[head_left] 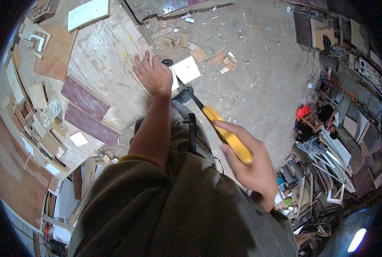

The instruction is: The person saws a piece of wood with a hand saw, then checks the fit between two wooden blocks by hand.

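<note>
My right hand, slightly blurred, is closed round the yellow handle of a hand saw. Seen nearly edge-on, the saw's dark narrow blade runs up and left to a white board. The blade crosses the board near its left part, beside my left hand. That hand lies flat with its fingers spread at the edge of a pale, scuffed worktable, its heel against the board's left part. A small black round object sits by its fingertips; its kind is unclear.
Two maroon panels and a brown plywood sheet lie on the left. Wood offcuts litter the concrete floor ahead. At the right, people are among stacked boards. My shoe shows below the blade.
</note>
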Motion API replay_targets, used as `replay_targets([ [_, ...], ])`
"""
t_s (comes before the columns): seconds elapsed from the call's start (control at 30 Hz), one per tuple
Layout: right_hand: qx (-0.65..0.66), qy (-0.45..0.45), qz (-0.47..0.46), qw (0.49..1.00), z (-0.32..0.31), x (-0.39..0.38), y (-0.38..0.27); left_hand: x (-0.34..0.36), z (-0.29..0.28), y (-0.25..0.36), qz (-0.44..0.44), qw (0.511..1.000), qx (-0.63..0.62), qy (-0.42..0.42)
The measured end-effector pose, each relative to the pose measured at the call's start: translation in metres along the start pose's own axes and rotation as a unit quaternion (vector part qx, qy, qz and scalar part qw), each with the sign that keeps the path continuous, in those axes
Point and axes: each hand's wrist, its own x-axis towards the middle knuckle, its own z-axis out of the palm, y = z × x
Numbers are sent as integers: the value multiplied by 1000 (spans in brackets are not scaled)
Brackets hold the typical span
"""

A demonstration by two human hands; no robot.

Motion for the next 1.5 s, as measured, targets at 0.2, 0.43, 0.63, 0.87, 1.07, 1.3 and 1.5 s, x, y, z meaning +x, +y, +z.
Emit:
replay_targets([
  [0.2,15,43,-7,999,12,12,19,0,2,12,5,1000,-7,-10],
  [0.43,13,12,-20,1000,-3,5,14,2,3,7,4,1000,-4,0],
  [0.63,11,-1,36,999,10,12,7,-1,2,4,10,1000,-5,-5],
  [0.87,6,28,9,1000,24,23,25,1,5,12,13,1000,-5,-5],
  [1.07,34,-2,17,999,-2,6,9,5,0,2,18,1000,-1,4],
  [1.3,-34,-77,119,989,18,6,22,-6,1,0,15,1000,15,-18],
  [1.5,-44,-14,115,992,13,-25,25,-2,7,4,-1,1000,-3,-4],
])
